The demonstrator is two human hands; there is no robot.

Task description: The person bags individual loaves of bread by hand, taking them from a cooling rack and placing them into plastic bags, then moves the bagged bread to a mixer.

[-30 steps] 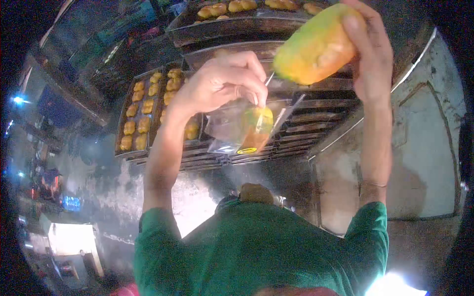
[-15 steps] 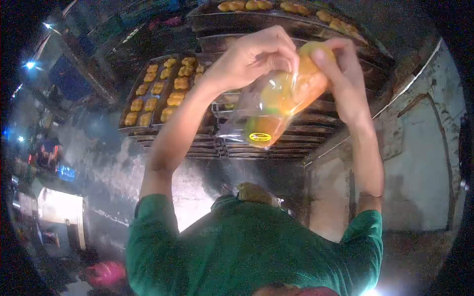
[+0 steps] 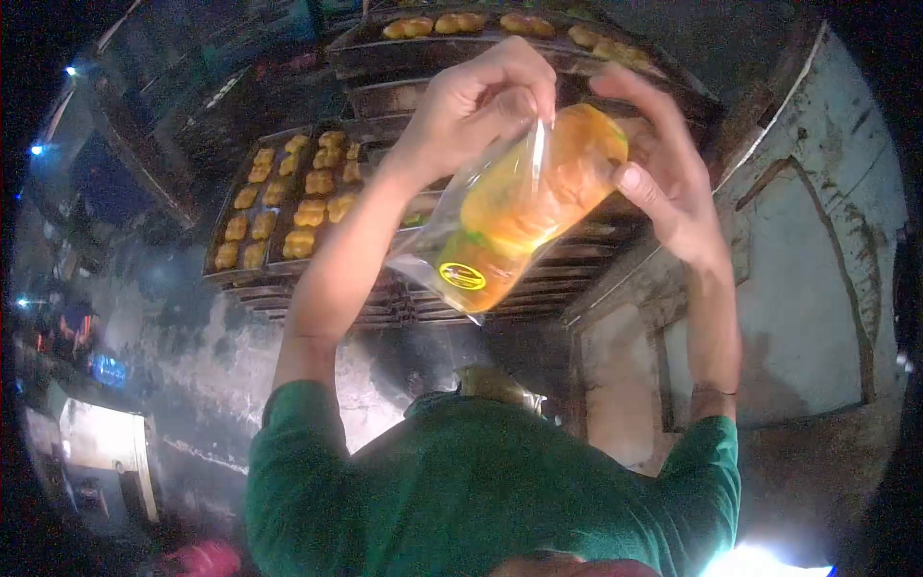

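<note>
A clear plastic bag [image 3: 411, 258] with a yellow oval print hangs tilted in front of me, with golden bread [image 3: 538, 197] inside it. My left hand [image 3: 486, 101] pinches the bag's upper edge between thumb and fingers. At the bread's upper right end is my right hand [image 3: 668, 168], its thumb and fingers spread apart beside the bag's mouth. Some of its fingers are partly hidden behind the bread.
Trays of golden buns [image 3: 303, 213] lie to the left beyond my left arm. More buns [image 3: 460, 23] sit on a stacked tray at the top. A wall [image 3: 808, 288] stands at the right, and a pink object [image 3: 204, 559] is at the lower left.
The bag and bread have shifted left and slightly down, and the bread sits deeper in the bag. My right hand has opened away from the bread's end.
</note>
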